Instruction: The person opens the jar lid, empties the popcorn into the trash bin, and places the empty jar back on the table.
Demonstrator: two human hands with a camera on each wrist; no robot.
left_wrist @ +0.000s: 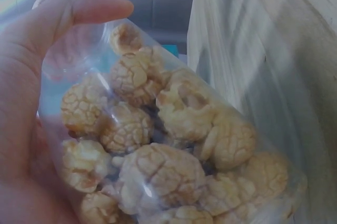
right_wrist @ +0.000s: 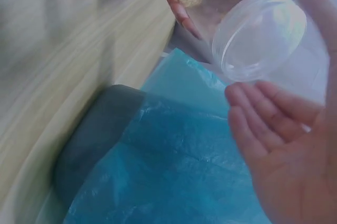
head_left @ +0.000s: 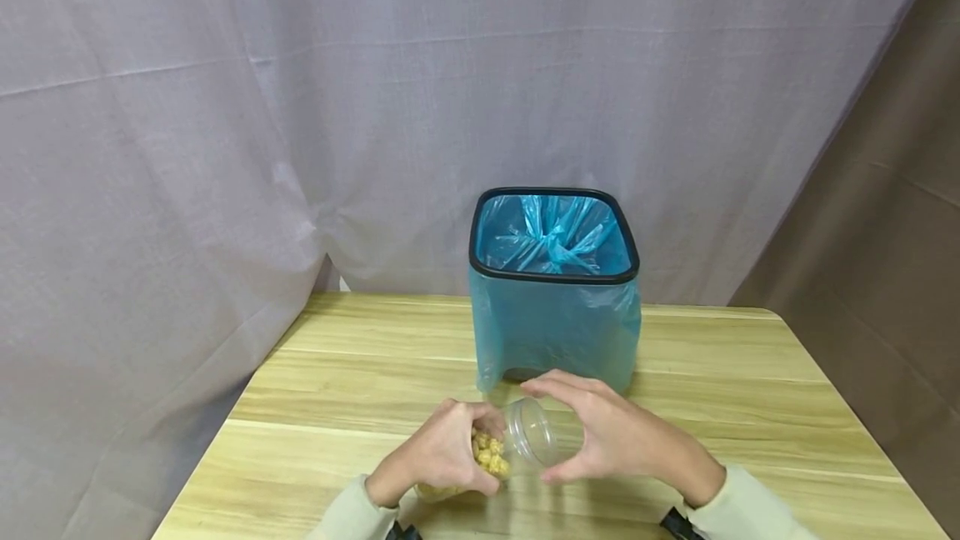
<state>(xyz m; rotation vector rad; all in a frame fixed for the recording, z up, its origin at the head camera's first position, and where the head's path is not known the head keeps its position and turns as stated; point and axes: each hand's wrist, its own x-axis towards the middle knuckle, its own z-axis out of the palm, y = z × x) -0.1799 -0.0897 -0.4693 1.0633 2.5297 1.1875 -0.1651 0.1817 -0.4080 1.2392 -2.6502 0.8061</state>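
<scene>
A clear plastic jar of yellow popcorn [head_left: 491, 455] lies tilted low over the table, its round clear end [head_left: 534, 433] pointing right. My left hand [head_left: 448, 450] grips the jar's body, thumb on the near side and fingers over the far side. In the left wrist view, round popcorn pieces [left_wrist: 160, 174] fill the jar behind its clear wall. My right hand [head_left: 618, 433] is spread in a wide C around the round end, with nothing held. The right wrist view shows its fingers [right_wrist: 274, 111] close by the transparent end [right_wrist: 260, 37].
Just beyond the hands, a bin with a black rim [head_left: 555, 277] and a blue plastic liner [head_left: 555, 323] stands on the wooden table [head_left: 360, 357]. Inside, the liner is gathered in a knot. Grey curtain [head_left: 390, 107] hangs behind, with a brown one [head_left: 877, 273] at the right.
</scene>
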